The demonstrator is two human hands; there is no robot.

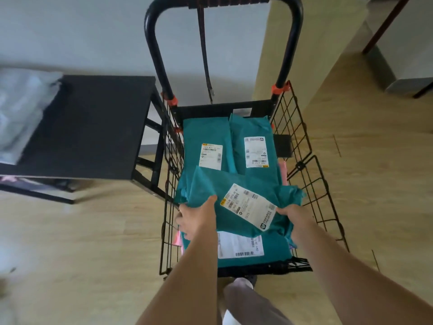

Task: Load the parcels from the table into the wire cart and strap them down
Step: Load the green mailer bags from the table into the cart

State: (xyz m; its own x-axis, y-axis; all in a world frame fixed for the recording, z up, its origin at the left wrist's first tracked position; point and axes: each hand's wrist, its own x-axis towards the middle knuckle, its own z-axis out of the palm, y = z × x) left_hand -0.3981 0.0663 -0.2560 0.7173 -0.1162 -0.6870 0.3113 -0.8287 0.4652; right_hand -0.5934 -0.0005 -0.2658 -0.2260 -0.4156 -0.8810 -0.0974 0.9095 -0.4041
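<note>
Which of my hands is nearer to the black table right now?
Left. The left hand grips the top teal parcel at its edge toward the black table; the right hand holds the opposite edge, farther away.

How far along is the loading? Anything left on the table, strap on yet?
Done: at least three teal parcels lie in the wire cart. In hand: left hand and right hand grip the top parcel on the stack. Left: something pale, blurred, sits on the table, left end, possibly more parcels; the strap hangs loose from the handle, not yet across the load.
</note>
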